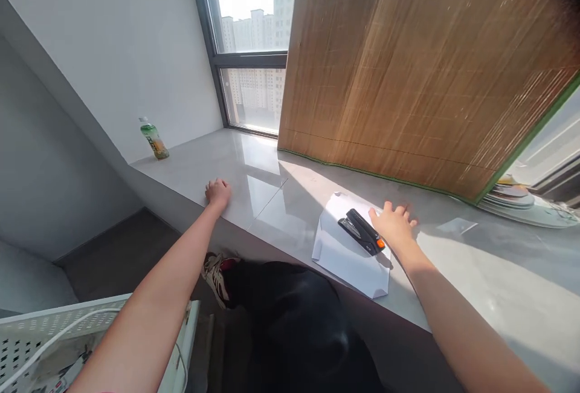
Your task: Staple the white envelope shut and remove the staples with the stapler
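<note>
My left hand rests on the sill near its front edge, fingers curled in, with nothing visible in it. My right hand lies palm down on the sill with its fingers spread, just right of a black stapler. The stapler has an orange piece at its near end and lies slanted on white paper sheets. The thumb is close to the stapler; whether they touch I cannot tell.
A green-labelled bottle stands far left on the grey sill. A bamboo blind hangs behind the paper. Stacked plate-like items and a small clear sheet lie right. Below left is a white perforated basket.
</note>
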Demonstrator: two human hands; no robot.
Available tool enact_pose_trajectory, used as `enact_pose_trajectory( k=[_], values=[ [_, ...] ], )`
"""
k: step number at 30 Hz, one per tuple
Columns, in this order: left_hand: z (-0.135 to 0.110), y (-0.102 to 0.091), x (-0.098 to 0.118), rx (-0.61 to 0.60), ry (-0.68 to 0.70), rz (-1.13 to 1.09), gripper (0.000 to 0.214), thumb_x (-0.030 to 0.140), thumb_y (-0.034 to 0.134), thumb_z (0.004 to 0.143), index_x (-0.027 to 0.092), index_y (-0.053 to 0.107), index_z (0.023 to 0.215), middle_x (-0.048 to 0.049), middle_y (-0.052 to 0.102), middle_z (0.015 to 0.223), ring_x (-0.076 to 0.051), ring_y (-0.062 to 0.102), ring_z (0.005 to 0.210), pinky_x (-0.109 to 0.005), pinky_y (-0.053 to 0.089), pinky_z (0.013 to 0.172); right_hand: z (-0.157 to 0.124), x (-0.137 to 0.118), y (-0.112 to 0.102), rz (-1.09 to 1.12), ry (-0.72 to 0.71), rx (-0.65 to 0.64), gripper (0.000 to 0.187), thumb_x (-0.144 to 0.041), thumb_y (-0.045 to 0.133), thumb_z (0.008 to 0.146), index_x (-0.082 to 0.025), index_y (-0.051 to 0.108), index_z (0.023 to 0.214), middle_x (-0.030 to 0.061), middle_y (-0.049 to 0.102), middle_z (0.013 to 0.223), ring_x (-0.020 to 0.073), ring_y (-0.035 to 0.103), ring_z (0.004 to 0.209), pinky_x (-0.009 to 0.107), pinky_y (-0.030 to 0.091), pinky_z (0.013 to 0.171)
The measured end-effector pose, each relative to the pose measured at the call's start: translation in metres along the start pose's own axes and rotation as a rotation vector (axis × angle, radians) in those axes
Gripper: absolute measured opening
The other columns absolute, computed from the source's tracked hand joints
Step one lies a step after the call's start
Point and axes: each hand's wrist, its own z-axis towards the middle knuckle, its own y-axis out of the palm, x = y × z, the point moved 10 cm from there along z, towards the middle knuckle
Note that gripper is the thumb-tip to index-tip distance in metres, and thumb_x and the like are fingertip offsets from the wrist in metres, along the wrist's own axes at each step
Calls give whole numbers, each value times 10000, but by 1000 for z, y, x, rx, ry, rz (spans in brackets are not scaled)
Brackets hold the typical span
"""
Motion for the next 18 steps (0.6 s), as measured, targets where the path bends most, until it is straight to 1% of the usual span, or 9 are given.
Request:
enact_pose_trajectory(
  k=[2,3,4,6,8,11,13,15,18],
  values=[
    [0,11,1,-35,80,105,116,208,585,936,177,692,972,-280,671,1317,-456,538,1391,-587,418,1159,4,18,1,-1,83,-60,836,-643,373,1077,-27,415,1640,385,217,1766,486,174,1693,740,175,1317],
    [0,18,5,-51,137,178,168,244,567,959,166,699,1028,-291,654,1355,-469,522,1401,-601,413,1159,5,26,1,8,118,-94,918,-699,398,1053,-18,375,1668,382,218,1772,485,182,1693,730,151,1333],
    [-1,24,9,-62,193,265,230,275,541,982,148,702,1087,-303,645,1370,-478,519,1395,-609,418,1149,5,32,1,24,143,-126,989,-747,423,1027,-14,346,1686,377,248,1768,483,203,1689,722,142,1343],
    [0,33,10,-75,226,363,317,304,503,1003,115,698,1167,-318,639,1368,-482,535,1364,-605,437,1123,6,38,-2,70,153,-163,1057,-794,452,994,-16,331,1699,364,339,1738,470,272,1668,712,140,1354],
    [2,37,10,-88,232,402,363,313,478,1010,92,695,1201,-330,627,1378,-486,537,1355,-599,447,1109,6,39,-5,106,138,-160,1044,-791,462,991,-23,354,1689,354,413,1701,458,326,1645,725,142,1350],
    [0,34,12,-102,237,415,389,299,453,1013,85,693,1232,-331,623,1385,-481,536,1350,-590,451,1103,8,37,-6,104,128,-154,992,-770,479,998,-46,396,1670,336,453,1681,459,326,1641,763,144,1334],
    [-4,31,14,-105,233,416,388,285,453,1012,90,690,1248,-324,632,1382,-476,538,1350,-586,451,1103,7,30,-3,80,86,-171,917,-731,454,1031,-76,412,1673,318,437,1704,444,304,1659,754,136,1341],
    [-7,29,17,-111,224,420,382,280,464,1008,91,690,1251,-322,637,1382,-476,541,1355,-584,453,1106,5,20,0,63,19,-200,813,-668,385,1079,-116,432,1675,295,405,1738,422,308,1667,744,117,1350],
    [-5,28,18,-144,202,409,346,287,493,994,104,706,1197,-316,648,1360,-472,564,1340,-572,461,1106,-1,2,4,58,-91,-252,732,-608,275,1117,-168,451,1675,251,371,1775,404,346,1656,784,106,1334]
  ],
)
